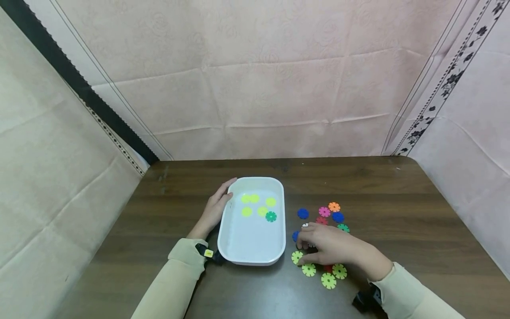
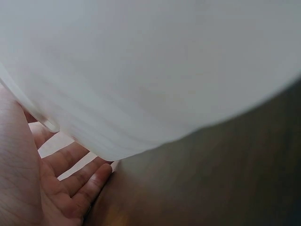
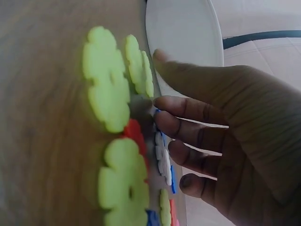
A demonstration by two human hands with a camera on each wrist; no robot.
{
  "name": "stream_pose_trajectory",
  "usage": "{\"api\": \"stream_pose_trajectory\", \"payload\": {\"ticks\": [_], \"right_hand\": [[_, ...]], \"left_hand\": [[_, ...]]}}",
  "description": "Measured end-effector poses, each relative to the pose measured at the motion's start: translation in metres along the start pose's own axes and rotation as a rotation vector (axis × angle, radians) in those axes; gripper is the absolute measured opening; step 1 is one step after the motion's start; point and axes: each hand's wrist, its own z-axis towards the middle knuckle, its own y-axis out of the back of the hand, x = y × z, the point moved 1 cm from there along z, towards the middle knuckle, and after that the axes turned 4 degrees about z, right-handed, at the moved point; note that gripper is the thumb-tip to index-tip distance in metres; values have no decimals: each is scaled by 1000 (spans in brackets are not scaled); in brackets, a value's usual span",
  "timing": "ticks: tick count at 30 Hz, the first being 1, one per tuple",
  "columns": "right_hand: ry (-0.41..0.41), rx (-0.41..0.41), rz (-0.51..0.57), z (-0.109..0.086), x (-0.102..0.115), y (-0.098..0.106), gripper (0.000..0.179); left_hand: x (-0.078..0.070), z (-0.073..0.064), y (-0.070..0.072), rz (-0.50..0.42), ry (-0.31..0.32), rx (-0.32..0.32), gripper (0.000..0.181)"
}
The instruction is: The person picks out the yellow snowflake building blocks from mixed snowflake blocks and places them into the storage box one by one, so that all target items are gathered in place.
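Observation:
My left hand (image 1: 214, 208) holds the white tray (image 1: 251, 241) by its left edge, thumb over the rim and the other fingers along the outside. Inside the tray lie several yellow-green discs (image 1: 271, 202) and a green notched disc (image 1: 271, 216). Over a loose group of notched, flower-shaped discs on the table reaches my right hand (image 1: 332, 243), palm down. Its thumb is right at a yellow-green disc (image 1: 296, 257), and its fingers are loosely bent with a gap to the thumb. A white disc (image 3: 162, 157) and a red disc (image 3: 135, 141) lie near those fingers, partly hidden.
Beyond my right hand lie blue (image 1: 303, 213), pink (image 1: 324, 212), orange (image 1: 334, 207) and green discs (image 1: 343, 227). Nearer me are more yellow-green discs (image 1: 328, 281). Pale cloth (image 1: 255, 97) hangs behind the brown wooden table (image 1: 398, 199).

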Motion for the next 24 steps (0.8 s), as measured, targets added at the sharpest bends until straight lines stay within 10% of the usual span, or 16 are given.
{"api": "stream_pose_trajectory", "payload": {"ticks": [24], "right_hand": [[34, 19, 157, 4, 2, -6, 18]], "left_hand": [[25, 8, -5, -20, -57, -63, 42]]}}
